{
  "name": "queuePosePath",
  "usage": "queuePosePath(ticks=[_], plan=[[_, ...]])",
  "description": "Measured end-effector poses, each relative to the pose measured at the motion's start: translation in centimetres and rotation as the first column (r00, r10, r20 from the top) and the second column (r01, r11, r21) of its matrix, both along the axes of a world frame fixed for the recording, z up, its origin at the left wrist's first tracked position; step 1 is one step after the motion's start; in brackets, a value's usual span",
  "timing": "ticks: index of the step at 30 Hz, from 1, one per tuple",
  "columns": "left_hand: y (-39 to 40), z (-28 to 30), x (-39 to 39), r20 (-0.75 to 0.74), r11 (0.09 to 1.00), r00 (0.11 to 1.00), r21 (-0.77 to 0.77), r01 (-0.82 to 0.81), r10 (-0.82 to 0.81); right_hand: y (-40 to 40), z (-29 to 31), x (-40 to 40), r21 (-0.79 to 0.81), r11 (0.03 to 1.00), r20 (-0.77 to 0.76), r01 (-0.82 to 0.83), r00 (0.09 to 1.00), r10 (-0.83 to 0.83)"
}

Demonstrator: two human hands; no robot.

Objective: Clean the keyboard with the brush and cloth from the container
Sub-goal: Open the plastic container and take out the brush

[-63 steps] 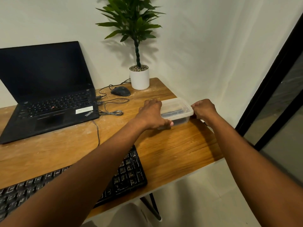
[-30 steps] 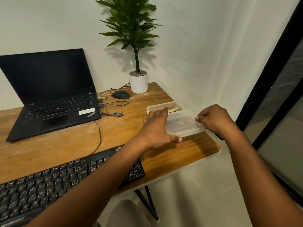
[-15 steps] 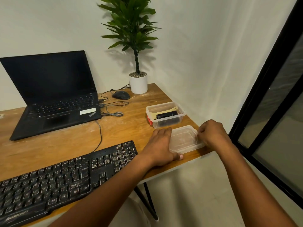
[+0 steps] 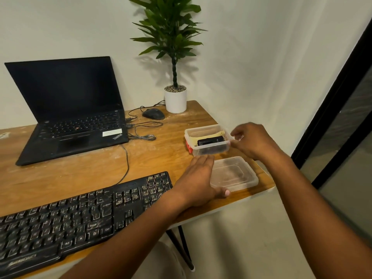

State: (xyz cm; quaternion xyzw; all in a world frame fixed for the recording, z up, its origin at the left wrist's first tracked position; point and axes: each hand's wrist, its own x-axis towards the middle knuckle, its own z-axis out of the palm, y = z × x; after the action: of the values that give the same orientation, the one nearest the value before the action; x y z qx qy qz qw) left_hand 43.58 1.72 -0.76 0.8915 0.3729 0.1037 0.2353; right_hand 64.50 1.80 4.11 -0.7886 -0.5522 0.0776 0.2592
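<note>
The clear lid [image 4: 233, 174] is now off the container [image 4: 207, 140] and lies flat on the tabletop [image 4: 80, 174] just in front of it, and the right hand [image 4: 253, 140] has left the lid for the container's right rim, its fingers curled at that edge, though whether they pinch it I cannot tell. The left hand [image 4: 198, 178] rests flat, fingers straight, on the lid's left edge. To do this step well, steady the light, thin-walled translucent tub, then lift out the stiff black brush [image 4: 210, 141] lying on the soft yellowish cloth [image 4: 194, 140], before turning to the dusty black keyboard [image 4: 80, 214] at near left.
</note>
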Motion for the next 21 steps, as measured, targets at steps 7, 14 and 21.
queuePosePath(ticks=[7,14,21], plan=[[0.8,0.9,-1.7,0.094,0.998,0.996,0.063,-0.009,0.004,6.7,2.0,-1.2,-0.167,0.951,0.087,-0.259,0.957,0.276],[1.8,1.0,-3.2,0.096,0.998,0.995,0.057,-0.020,0.014,10.3,1.0,-0.7,-0.446,0.843,0.142,-0.300,0.907,0.397],[2.7,0.2,-3.7,0.102,0.998,0.995,0.055,-0.026,0.020,11.5,1.0,-0.7,-0.517,0.799,0.131,-0.307,0.894,0.428]])
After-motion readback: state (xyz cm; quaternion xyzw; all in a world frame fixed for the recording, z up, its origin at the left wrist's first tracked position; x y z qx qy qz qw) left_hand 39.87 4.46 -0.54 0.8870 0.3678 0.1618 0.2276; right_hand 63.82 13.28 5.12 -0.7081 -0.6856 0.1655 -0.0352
